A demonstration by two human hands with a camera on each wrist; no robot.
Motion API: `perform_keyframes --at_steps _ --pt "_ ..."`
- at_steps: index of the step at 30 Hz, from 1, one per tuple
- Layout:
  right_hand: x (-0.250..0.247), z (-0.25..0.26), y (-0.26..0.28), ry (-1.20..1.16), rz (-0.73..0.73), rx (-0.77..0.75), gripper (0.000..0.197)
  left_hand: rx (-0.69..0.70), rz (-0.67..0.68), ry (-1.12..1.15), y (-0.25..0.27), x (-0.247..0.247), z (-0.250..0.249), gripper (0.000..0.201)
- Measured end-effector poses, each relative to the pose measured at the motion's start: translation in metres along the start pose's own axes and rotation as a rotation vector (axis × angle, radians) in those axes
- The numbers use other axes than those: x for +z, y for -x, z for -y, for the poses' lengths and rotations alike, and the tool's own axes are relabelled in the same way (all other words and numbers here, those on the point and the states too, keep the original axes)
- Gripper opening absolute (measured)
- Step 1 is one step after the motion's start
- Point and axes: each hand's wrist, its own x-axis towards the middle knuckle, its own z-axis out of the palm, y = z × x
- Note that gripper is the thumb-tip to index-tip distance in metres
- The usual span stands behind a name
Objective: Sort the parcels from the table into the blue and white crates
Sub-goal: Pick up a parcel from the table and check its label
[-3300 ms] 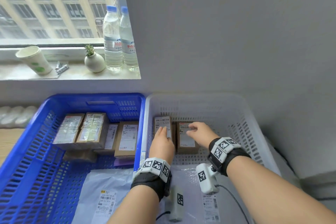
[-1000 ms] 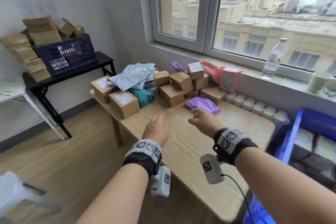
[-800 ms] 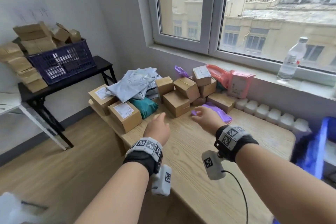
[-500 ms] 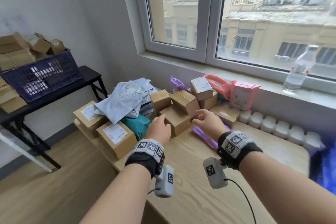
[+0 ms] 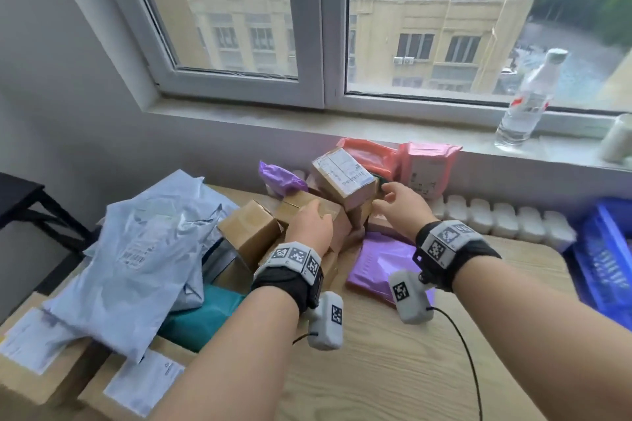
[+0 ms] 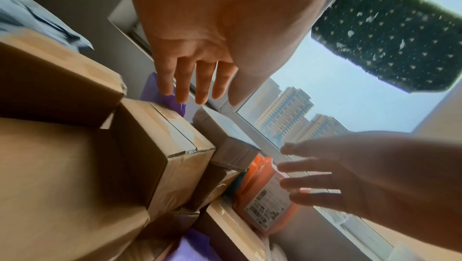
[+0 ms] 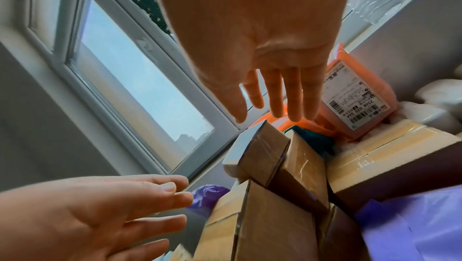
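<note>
A pile of parcels sits at the back of the wooden table (image 5: 393, 362). On top lies a tilted labelled cardboard box (image 5: 342, 178), also seen in the right wrist view (image 7: 257, 150). My right hand (image 5: 393, 198) hovers just right of it with straight fingers (image 7: 275, 97), touching nothing. Spread flat, my left hand (image 5: 309, 224) is over a plain brown box (image 5: 328, 215); its fingers (image 6: 197, 85) hang above that box (image 6: 162, 146) without touching it. Both hands are empty. A corner of the blue crate (image 5: 602, 249) shows at the right edge. The white crate is out of view.
Grey mailers (image 5: 147, 243) and a teal mailer (image 5: 205, 314) cover the table's left, with labelled boxes (image 5: 44, 362) in front. A purple mailer (image 5: 383, 263) lies under my right wrist. Pink parcels (image 5: 427, 167) lean on the wall. A water bottle (image 5: 523, 102) stands on the sill.
I have turned from the crates to the table and moved closer. Both hands have reached forward over the stacked boxes, still holding nothing.
</note>
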Motion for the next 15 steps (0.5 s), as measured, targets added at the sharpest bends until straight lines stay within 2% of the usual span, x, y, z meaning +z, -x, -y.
perform_keyframes --at_steps 5,10,15 --pt "0.018 0.010 -0.048 -0.001 -0.061 0.099 0.035 0.081 0.067 -0.209 -0.064 0.003 0.000 0.037" --pt "0.036 0.009 -0.080 -0.005 -0.053 0.170 0.035 0.103 0.075 -0.185 -0.103 0.019 0.003 0.039" --pt "0.045 0.007 -0.086 -0.113 -0.069 0.197 0.032 0.129 0.047 -0.124 -0.113 0.030 0.003 0.046"
